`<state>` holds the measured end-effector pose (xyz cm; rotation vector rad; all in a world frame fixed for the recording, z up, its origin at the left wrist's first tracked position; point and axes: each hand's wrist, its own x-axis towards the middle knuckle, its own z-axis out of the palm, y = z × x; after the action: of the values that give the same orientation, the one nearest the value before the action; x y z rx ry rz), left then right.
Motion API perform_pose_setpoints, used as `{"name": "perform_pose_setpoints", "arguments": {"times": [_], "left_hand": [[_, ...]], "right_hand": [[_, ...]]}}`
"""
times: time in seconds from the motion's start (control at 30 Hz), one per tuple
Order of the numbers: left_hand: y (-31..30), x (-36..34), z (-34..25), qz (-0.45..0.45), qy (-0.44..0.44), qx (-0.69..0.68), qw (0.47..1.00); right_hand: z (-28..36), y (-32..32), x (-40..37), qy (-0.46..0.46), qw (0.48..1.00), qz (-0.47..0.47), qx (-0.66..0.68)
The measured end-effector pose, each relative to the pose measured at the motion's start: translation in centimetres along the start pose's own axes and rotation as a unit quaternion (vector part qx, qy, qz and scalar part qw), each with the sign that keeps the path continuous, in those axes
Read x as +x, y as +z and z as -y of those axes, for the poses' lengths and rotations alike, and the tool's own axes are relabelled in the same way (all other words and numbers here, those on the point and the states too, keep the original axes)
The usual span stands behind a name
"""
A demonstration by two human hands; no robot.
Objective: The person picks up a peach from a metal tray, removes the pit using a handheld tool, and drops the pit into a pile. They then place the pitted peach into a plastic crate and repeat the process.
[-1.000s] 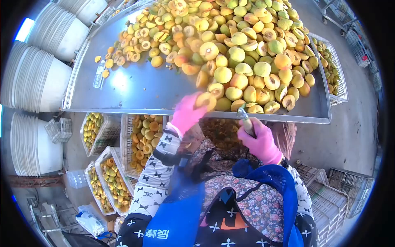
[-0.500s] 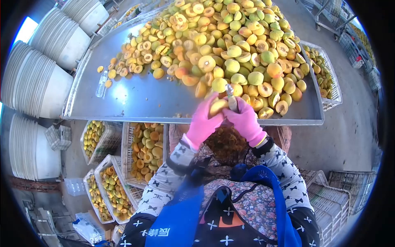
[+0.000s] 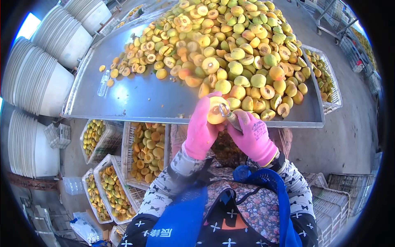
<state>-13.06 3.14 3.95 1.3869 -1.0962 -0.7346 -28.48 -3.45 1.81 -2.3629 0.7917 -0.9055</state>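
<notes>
My left hand [image 3: 201,129], in a pink glove, holds a halved yellow peach [image 3: 215,110] with its cut face up, above the front edge of the metal table [image 3: 144,105]. In my right hand [image 3: 255,136], also pink-gloved, is a small tool [image 3: 230,117] with a looped metal tip. That tip touches the right side of the cut face. Just beyond both hands lies a large heap of halved peaches [image 3: 247,61] on the table.
A plastic bottle [image 3: 103,83] lies on the table's left part. Crates of peach halves [image 3: 148,152] stand below the front edge, and another crate [image 3: 335,88] stands at the right. Stacked white tubs [image 3: 61,90] line the left; stacked crates [image 3: 329,206] are at lower right.
The peach half has turned so its cut face shows. The tool has tipped down from upright onto the fruit, and my right hand has moved slightly right and nearer my body.
</notes>
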Motion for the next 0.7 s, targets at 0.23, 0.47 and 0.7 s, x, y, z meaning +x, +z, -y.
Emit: {"name": "perform_pose_setpoints", "arguments": {"times": [0.23,0.47,0.7], "left_hand": [[-0.4,-0.3,1.7,0.011,-0.006,-0.041,0.999],[-0.5,-0.4,1.1,0.057,-0.029,-0.001,0.998],[0.2,-0.2,1.3,0.012,-0.296,-0.226,0.928]], "right_hand": [[-0.4,0.0,-0.7,-0.036,0.991,0.063,-0.109],[-0.7,0.2,-1.7,-0.029,0.988,0.124,-0.089],[-1.2,1.2,-3.4,-0.009,0.988,0.156,-0.011]]}}
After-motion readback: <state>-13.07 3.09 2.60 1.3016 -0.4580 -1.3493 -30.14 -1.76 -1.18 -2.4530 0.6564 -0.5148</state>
